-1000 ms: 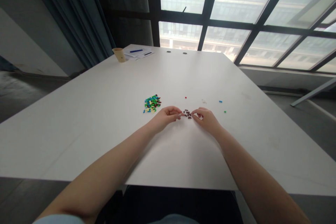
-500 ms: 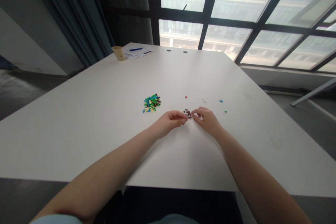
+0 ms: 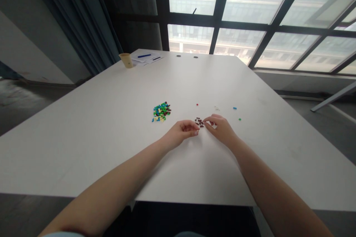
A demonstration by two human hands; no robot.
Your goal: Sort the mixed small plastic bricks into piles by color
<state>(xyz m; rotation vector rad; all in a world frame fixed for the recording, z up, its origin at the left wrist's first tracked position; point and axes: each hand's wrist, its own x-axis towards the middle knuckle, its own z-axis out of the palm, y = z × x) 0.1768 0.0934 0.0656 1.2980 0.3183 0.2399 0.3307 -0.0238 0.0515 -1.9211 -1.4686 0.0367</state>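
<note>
Small dark brown toy bricks (image 3: 199, 122) lie in a loose cluster on the white table (image 3: 178, 85), between my two hands. At the cluster's left edge is my left hand (image 3: 187, 129), its fingers curled and the thumb close to the index fingertip. Anything pinched there is too small to make out. From the right, my right hand (image 3: 218, 125) reaches the bricks with its fingertips; thumb and index finger are slightly apart, and no brick shows clearly between them. Farther left lies a mixed pile of green, blue, yellow and brown bricks (image 3: 161, 112).
Beyond my hands lie single pieces: a red brick (image 3: 197, 104), pale pieces (image 3: 217, 108), a blue brick (image 3: 235, 108) and a green brick (image 3: 239, 119). At the far left corner stand a paper cup (image 3: 126, 60) and papers (image 3: 139, 59) with a blue pen (image 3: 144, 56).
The view has tilted slightly, so the table sits a little lower in the picture. Both hands stay at the brown bricks, with only slight finger movement.
</note>
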